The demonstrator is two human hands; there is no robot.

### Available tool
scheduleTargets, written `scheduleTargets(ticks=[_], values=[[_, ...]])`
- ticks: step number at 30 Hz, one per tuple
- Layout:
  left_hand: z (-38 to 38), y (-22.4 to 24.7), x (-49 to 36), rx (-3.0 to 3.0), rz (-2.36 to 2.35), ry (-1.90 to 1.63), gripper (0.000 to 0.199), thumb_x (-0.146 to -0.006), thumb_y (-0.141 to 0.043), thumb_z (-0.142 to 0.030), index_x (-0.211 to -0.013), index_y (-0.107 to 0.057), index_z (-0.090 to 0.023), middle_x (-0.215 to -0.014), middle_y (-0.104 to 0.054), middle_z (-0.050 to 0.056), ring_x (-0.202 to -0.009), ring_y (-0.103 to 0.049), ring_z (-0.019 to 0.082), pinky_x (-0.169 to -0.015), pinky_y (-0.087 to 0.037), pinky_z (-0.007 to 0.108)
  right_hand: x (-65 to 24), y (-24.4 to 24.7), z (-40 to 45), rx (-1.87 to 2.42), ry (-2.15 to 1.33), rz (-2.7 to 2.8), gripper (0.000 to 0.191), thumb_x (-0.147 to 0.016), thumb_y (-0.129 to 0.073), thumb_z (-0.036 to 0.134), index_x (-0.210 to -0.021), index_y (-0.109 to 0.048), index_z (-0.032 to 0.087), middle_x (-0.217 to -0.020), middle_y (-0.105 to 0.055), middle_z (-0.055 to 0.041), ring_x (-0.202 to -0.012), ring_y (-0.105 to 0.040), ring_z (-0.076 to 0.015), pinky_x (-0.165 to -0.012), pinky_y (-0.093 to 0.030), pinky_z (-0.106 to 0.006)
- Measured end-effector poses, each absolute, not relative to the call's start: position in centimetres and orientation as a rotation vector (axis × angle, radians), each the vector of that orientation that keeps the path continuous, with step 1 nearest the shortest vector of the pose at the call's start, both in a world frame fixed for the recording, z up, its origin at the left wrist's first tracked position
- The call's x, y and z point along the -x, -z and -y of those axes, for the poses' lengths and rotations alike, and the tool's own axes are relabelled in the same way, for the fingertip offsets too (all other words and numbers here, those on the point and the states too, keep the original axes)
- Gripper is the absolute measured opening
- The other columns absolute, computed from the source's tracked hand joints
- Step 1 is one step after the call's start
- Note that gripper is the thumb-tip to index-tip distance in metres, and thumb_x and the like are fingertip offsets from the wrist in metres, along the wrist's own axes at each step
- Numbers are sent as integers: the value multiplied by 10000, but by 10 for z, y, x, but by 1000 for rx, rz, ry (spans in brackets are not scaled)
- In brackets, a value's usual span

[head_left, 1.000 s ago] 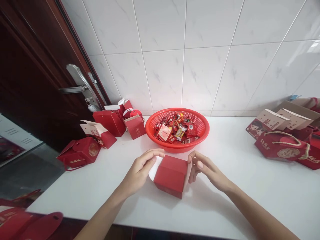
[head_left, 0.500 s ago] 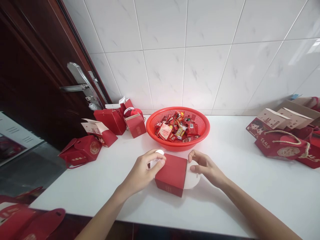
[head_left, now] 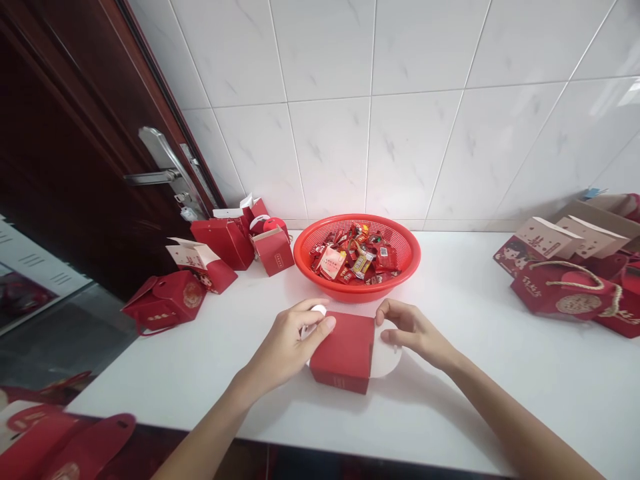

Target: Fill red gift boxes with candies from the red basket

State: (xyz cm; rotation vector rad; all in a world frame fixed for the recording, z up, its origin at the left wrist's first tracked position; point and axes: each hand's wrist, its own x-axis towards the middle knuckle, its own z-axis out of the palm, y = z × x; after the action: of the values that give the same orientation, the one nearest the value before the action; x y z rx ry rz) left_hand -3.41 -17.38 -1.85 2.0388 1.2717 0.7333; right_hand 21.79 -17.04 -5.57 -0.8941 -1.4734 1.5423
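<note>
A red paper box (head_left: 345, 347) lies on the white table in front of me, with rounded white flaps out at both ends. My left hand (head_left: 293, 340) is at the box's left end, its thumb and fingers closed around the white flap there, the thumb against the red edge. At the right end, my right hand (head_left: 413, 333) pinches the box by its white flap (head_left: 385, 360), thumb in front and fingers curled behind. Just beyond the box stands a red plastic basket (head_left: 357, 290) holding wrapped sweets (head_left: 363, 260).
Several red gift boxes (head_left: 225, 240) stand at the table's left end, beside a dark door (head_left: 75, 120). More boxes with rope handles (head_left: 565, 293) stand on the right. Red boxes (head_left: 70, 447) lie below the table's left edge. A tiled wall (head_left: 330, 60) rises behind.
My left thumb has shifted slightly right over the box's edge, and the left fingers have moved a little. The right hand is nearly unmoved. The view has shifted slightly.
</note>
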Motion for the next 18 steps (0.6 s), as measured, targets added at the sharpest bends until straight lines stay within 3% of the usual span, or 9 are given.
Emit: scheduleTargets(ticks=[2,5,8,12,15,18], values=[[175,14,36,-2017,-1244,-705,501,-971,-495,-481,-567,-465,-187,-1003,-661,71,-1086,-622,252,-746,-468,261,-218,53,170,922,-1540,1493,158,-696,-677,231,-817,-584,193,-800,-589,5,-673,-530,-125,-560,-403,-243],[178,7,41,-1987,-1218,-621,444,-934,-548,-451,-581,-523,-183,-1200,-665,78,-1127,-628,264,-806,-503,285,-219,49,168,983,-1522,1556,131,-675,-616,214,-799,-577,194,-780,-591,4,-668,-524,-132,-568,-398,-255],[181,0,47,-2020,-1172,-494,217,-836,-675,-429,-816,-706,-214,-1369,-599,83,-1230,-589,300,-932,-514,350,-220,44,166,1084,-1410,1702,126,-668,-561,198,-793,-577,197,-786,-591,-1,-668,-508,-139,-576,-392,-268],[186,-7,49,-2066,-1174,-346,542,-710,-805,-529,-1179,-700,-277,-1523,-474,107,-1379,-482,356,-1068,-465,439,-217,27,166,1256,-1119,1956,104,-714,-589,209,-818,-593,204,-870,-634,-20,-763,-532,-168,-683,-428,-299],[191,-11,44,-2091,-1196,-303,651,-669,-830,-570,-1239,-675,-294,-1575,-411,105,-1421,-435,382,-1083,-467,458,-210,7,169,1404,-981,2162,191,-715,-683,242,-879,-589,211,-956,-650,-39,-838,-567,-201,-663,-422,-293],[196,-12,38,-2134,-1176,-329,697,-657,-846,-534,-1283,-640,-305,-1543,-440,95,-1409,-448,379,-1043,-508,445,-201,-9,174,1480,-895,2381,340,-661,-770,244,-933,-569,214,-937,-646,-31,-766,-556,-187,-589,-371,-273]])
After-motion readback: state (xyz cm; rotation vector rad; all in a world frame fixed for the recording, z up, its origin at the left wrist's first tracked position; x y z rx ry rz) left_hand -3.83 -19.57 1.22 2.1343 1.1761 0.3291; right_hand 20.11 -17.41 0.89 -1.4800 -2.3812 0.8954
